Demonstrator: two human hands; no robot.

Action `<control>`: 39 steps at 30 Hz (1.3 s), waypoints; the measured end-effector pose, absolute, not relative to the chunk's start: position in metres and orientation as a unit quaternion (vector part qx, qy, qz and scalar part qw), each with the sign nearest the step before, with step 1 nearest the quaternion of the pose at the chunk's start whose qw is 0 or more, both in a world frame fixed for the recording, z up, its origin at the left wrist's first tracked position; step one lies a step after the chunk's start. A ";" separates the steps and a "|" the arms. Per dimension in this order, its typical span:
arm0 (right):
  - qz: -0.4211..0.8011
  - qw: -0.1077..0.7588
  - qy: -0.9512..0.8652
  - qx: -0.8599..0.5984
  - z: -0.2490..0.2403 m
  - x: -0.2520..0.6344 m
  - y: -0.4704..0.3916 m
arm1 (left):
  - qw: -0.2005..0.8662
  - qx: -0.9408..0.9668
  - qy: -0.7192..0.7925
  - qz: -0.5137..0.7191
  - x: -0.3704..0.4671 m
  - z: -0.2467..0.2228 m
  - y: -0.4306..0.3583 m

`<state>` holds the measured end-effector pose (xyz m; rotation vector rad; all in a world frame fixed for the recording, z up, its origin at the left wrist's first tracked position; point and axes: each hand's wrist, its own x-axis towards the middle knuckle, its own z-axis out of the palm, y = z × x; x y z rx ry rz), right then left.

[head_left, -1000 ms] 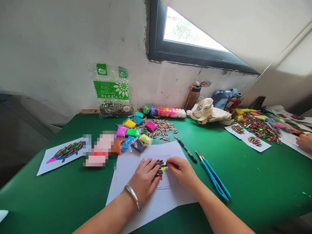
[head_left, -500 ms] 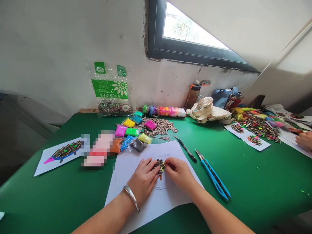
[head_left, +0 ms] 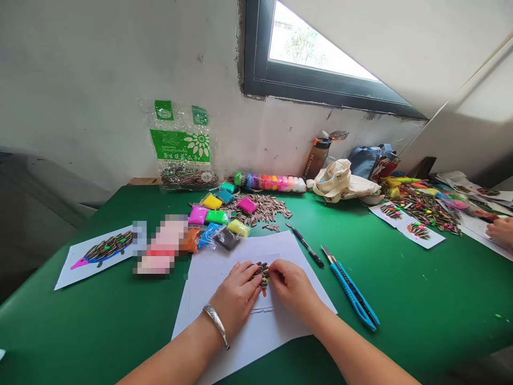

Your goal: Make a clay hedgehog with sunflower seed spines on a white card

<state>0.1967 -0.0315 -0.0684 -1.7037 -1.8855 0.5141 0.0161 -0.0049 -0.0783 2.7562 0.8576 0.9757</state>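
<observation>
A small figure of striped sunflower seeds set in yellow clay [head_left: 263, 271], with an orange-brown piece at its lower end, lies on white paper [head_left: 256, 342]. Flat on the paper beside it, my left hand [head_left: 235, 294] is open, its fingertips resting over the figure's left side. My right hand [head_left: 294, 286] is closed in a pinch at the figure's right edge. Whatever is between those fingertips is hidden. Beyond the figure are packets of coloured clay, a black one [head_left: 226, 238] nearest, and a heap of loose sunflower seeds [head_left: 266, 208].
A black pen [head_left: 305, 245] and a blue utility knife with its blade out [head_left: 352, 289] lie right of the paper. On the left is a finished seed hedgehog picture [head_left: 102, 251]. A seed bag [head_left: 186, 152] leans on the wall. Another person's hand [head_left: 500, 231] is at far right.
My right hand has shifted slightly left, closer against the seed figure, and less yellow clay shows at its right edge. My left hand stays in place.
</observation>
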 end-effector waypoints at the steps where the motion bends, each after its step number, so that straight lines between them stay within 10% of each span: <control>1: 0.189 0.269 -0.702 -0.632 -0.069 0.196 -0.032 | 0.045 0.905 0.281 0.315 0.016 -0.078 -0.005; 35: 0.142 0.270 -0.732 -0.609 -0.058 0.222 -0.010 | 0.067 0.902 0.284 0.317 0.015 -0.077 -0.006; 39: 0.021 0.153 -0.747 -0.646 -0.043 0.229 0.032 | 0.070 0.900 0.287 0.320 0.014 -0.079 -0.006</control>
